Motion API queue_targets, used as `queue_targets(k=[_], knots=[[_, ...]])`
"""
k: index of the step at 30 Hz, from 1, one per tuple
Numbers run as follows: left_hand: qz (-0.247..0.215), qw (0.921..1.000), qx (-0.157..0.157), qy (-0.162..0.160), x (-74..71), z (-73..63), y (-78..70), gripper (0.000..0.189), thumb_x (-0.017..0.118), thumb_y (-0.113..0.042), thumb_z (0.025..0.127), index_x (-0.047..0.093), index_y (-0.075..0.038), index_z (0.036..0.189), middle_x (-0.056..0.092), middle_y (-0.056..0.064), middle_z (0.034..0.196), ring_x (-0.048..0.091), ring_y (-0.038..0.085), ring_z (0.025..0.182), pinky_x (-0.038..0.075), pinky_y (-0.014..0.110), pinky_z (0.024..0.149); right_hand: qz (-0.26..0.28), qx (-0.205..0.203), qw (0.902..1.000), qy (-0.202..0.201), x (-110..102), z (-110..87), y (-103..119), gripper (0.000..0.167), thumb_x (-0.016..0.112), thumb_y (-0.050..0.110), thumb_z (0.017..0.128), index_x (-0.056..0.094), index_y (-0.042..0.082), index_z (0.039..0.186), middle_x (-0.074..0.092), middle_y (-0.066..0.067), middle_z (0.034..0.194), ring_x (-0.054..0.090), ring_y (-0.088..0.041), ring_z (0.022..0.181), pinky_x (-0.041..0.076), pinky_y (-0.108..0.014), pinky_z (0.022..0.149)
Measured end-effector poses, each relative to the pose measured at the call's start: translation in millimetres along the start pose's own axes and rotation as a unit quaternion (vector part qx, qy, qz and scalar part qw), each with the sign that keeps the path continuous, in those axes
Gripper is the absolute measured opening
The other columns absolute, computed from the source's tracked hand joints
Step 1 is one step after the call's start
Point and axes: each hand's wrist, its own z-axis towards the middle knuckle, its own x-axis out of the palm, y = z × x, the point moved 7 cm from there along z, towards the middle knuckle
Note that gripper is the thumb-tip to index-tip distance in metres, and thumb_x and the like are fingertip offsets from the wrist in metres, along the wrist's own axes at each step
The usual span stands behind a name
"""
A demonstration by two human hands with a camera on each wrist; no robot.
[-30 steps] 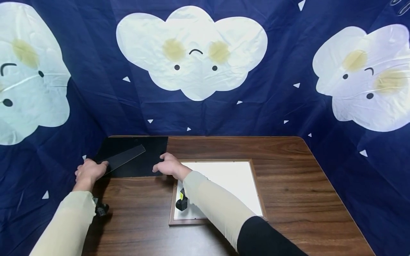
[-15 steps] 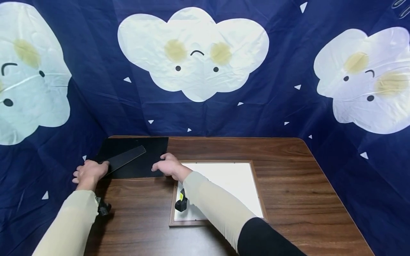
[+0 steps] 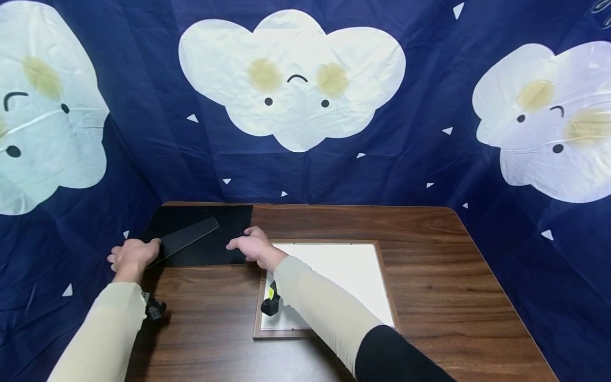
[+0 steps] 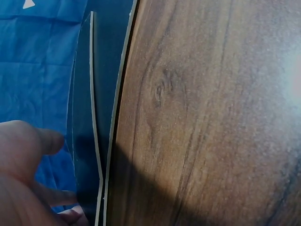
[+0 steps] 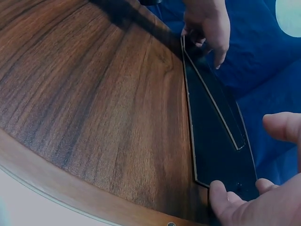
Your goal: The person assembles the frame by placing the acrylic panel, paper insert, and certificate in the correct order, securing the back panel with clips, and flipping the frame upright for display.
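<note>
A flat black backing board point(image 3: 200, 250) with a long narrow easel leg point(image 3: 188, 237) lies at the table's back left. At its left end is my left hand point(image 3: 133, 253), thumb toward the leg and fingers spread past the table's side. The left wrist view shows that thumb point(image 4: 51, 141) over blue cloth, beside the board's edge. My right hand point(image 3: 255, 248) is at the board's right end with fingers apart. Fingertips point(image 5: 218, 190) rest right at the near corner in the right wrist view, while another digit stands raised off the board.
A wooden picture frame point(image 3: 382, 276) with a white panel point(image 3: 343, 265) lies mid-table, partly under my right forearm. Dark wood table point(image 3: 439, 286) surrounds it. Blue cloth point(image 3: 305, 175) with cloud faces hangs behind and at both sides.
My left hand has shifted slightly left and its fingers have spread wider. My right hand stays almost in place; the board and the picture frame lie as before.
</note>
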Motion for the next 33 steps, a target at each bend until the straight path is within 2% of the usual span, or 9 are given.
queue_targets(k=[6,11,15,20,27,29,33], knots=[[0.005,0.9998,-0.020,0.002,-1.9,3.8,2.6,0.085,0.032,-0.048,0.103,0.033,0.029,0.139,0.015,0.055,0.143,0.018,0.065,0.131,0.027,0.070,0.106,-0.032,-0.006,0.9995,0.007,-1,-1.3,3,0.067,0.080,0.017,0.081,0.052,0.005,0.141,0.058,-0.010,0.134,0.060,-0.023,0.104,0.055,-0.049,0.095],[0.009,0.9992,-0.037,0.010,-1.2,6.6,4.8,0.084,0.032,-0.047,0.103,0.034,0.029,0.138,0.013,0.056,0.143,0.018,0.065,0.130,0.027,0.069,0.108,-0.060,-0.029,0.9978,-0.008,-6,-1.2,9,0.066,0.080,0.016,0.080,0.053,0.005,0.140,0.059,-0.009,0.135,0.058,-0.023,0.111,0.050,-0.043,0.101],[0.013,0.9991,-0.039,0.007,-3.2,7.4,5.1,0.075,0.027,-0.040,0.103,0.038,0.028,0.135,0.018,0.055,0.139,0.021,0.064,0.127,0.029,0.068,0.105,-0.065,-0.036,0.9971,-0.018,-9,-0.4,11,0.065,0.080,0.011,0.079,0.055,0.005,0.138,0.059,-0.011,0.137,0.057,-0.023,0.113,0.049,-0.041,0.103],[0.029,0.9991,-0.030,-0.003,-7.8,9.0,4.8,0.066,0.023,-0.028,0.101,0.039,0.027,0.132,0.028,0.052,0.131,0.029,0.063,0.123,0.035,0.067,0.099,-0.091,-0.042,0.9945,-0.032,-13,2.8,8,0.061,0.081,0.007,0.079,0.058,0.005,0.135,0.060,-0.012,0.136,0.056,-0.023,0.115,0.050,-0.039,0.102],[0.055,0.9984,-0.011,-0.001,-9.0,9.8,4.7,0.067,0.025,-0.031,0.102,0.039,0.027,0.133,0.033,0.050,0.126,0.037,0.061,0.117,0.044,0.063,0.092,-0.109,-0.037,0.9925,-0.041,-17,-1.4,12,0.059,0.079,0.003,0.080,0.060,0.000,0.135,0.062,-0.012,0.136,0.057,-0.024,0.121,0.050,-0.039,0.104],[0.058,0.9983,-0.008,0.005,-9.0,9.1,4.8,0.071,0.027,-0.035,0.102,0.038,0.027,0.134,0.033,0.050,0.126,0.037,0.062,0.117,0.044,0.064,0.092,-0.111,-0.035,0.9925,-0.039,-18,-2.6,13,0.059,0.079,0.003,0.080,0.060,0.000,0.137,0.061,-0.012,0.138,0.058,-0.023,0.118,0.051,-0.039,0.104],[0.063,0.9979,0.000,0.012,-10.6,6.8,4.4,0.078,0.029,-0.041,0.103,0.037,0.029,0.136,0.032,0.052,0.130,0.037,0.064,0.119,0.043,0.066,0.096,-0.115,-0.034,0.9925,-0.027,-21,-4.1,15,0.063,0.077,-0.003,0.080,0.058,0.001,0.140,0.061,-0.013,0.140,0.064,-0.022,0.100,0.055,-0.036,0.094]])
